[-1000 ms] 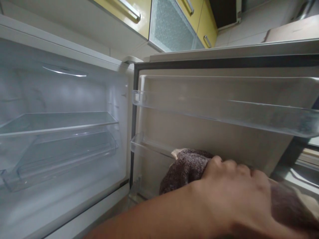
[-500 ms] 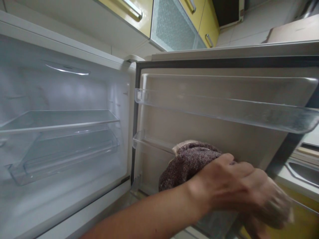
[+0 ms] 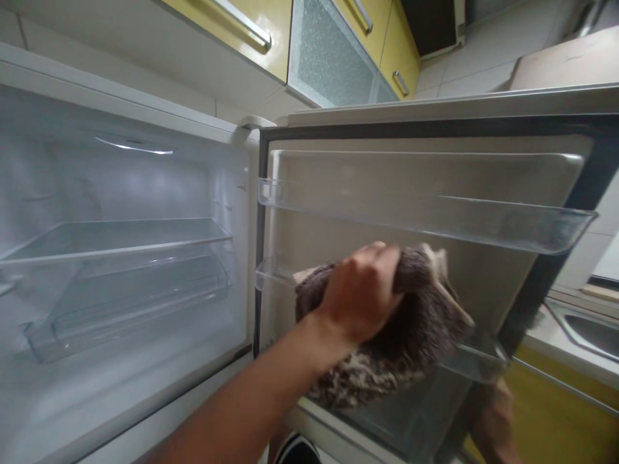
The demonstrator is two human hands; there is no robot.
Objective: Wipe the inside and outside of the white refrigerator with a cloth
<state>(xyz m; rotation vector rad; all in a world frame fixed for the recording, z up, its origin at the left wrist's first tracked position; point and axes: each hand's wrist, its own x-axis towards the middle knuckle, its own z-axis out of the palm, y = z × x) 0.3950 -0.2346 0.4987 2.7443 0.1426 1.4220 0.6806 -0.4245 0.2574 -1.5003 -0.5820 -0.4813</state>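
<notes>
My left hand [image 3: 362, 290] is closed on a brown, fuzzy cloth [image 3: 430, 322] with pale edges. It presses the bunched cloth around the middle shelf of the open fridge door [image 3: 411, 167]. The cloth hides much of the middle door shelf [image 3: 476, 362], whose clear ends show on both sides. My right hand [image 3: 496, 412] is low at the door's free edge, partly hidden and blurred, so I cannot tell how its fingers lie.
A clear upper door shelf [image 3: 483, 216] spans the door. At the left, the fridge interior [image 3: 145, 183] has a glass shelf [image 3: 126, 235] and a clear drawer [image 3: 130, 316]. Yellow cabinets [image 3: 271, 55] hang behind; a sink [image 3: 590, 328] is at the right.
My left hand has moved left and up from the door's free edge onto the middle of the cloth. The cloth now spreads farther right over the middle shelf.
</notes>
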